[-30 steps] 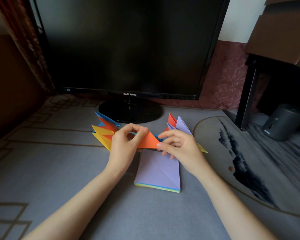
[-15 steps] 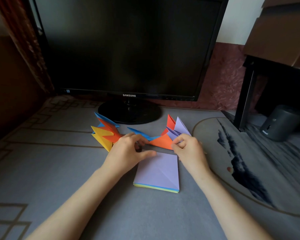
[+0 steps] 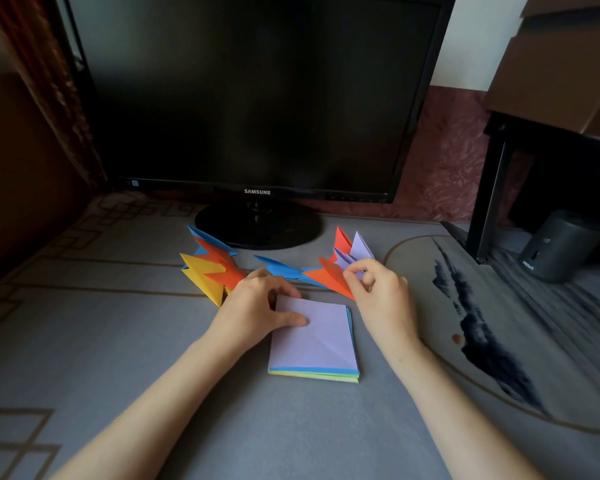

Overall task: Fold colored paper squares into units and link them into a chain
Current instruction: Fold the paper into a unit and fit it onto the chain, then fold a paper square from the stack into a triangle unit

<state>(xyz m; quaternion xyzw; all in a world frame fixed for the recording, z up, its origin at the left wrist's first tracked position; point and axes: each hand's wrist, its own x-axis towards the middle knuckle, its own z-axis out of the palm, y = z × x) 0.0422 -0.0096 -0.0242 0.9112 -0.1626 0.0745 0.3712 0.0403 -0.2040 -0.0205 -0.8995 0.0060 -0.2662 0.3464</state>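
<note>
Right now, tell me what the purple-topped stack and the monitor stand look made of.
Purple-topped stack: thin matte paper, judging by its diagonal crease and the blue, green and yellow sheet edges. Monitor stand: likely glossy black plastic, given its sheen.

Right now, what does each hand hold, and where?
Right hand pinches the paper chain at its orange-purple right end. Left hand touches the paper stack at its far corner; grip unclear.

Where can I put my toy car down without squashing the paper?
Bare mat lies left of the yellow folded units and on the near side of the paper stack. It is crowded from the monitor base to the stack: paper chain, left hand, right hand pinching it.
</note>
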